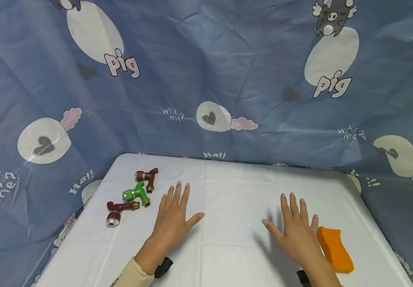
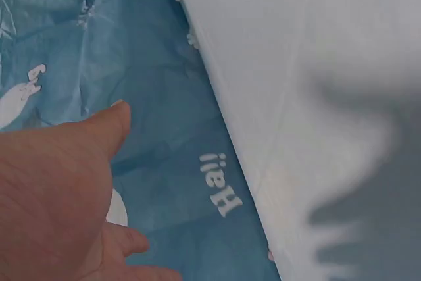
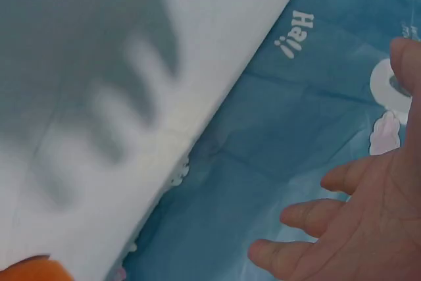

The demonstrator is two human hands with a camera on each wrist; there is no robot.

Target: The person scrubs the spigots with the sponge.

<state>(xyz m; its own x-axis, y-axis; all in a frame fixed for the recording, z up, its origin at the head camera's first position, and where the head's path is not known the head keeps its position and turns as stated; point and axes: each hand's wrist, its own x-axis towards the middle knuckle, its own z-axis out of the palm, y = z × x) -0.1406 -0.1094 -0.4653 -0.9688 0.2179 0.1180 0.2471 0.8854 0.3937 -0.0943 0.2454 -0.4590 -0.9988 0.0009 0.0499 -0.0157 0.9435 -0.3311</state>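
Where the bench (image 1: 235,223) runs left: three taps lie in a loose column, white cover under them, just beside one another.
Near brown tap (image 1: 121,207): leftmost; reddish-brown body, brass end pointing right, knob with a chrome cap turned to the near side.
Green tap (image 1: 139,192): middle of the three; chrome-capped handle to the left, brass end toward the near right.
Far brown tap (image 1: 150,179): farthest back; knob to the left, brass end toward the near side.
Left hand (image 1: 173,217): right of the taps, near but apart; back of hand up, fingers straight, thumb spread wide, nothing held. Cream sleeve (image 1: 134,275) at the wrist, black strap (image 1: 164,268) beside it. Raised over the bench; shadow falls on the white in the left wrist view.
Right hand (image 1: 296,233): across the bench, well apart from the left; fingers straight and fanned, thumb out, nothing held.
Orange block (image 1: 336,250): far right, lying on the bench just beside the right hand, waisted sides; contact cannot be told. Corner shows in the right wrist view.
Backdrop: blue cloth (image 1: 271,79), printed with pigs and lettering, behind and around the bench.
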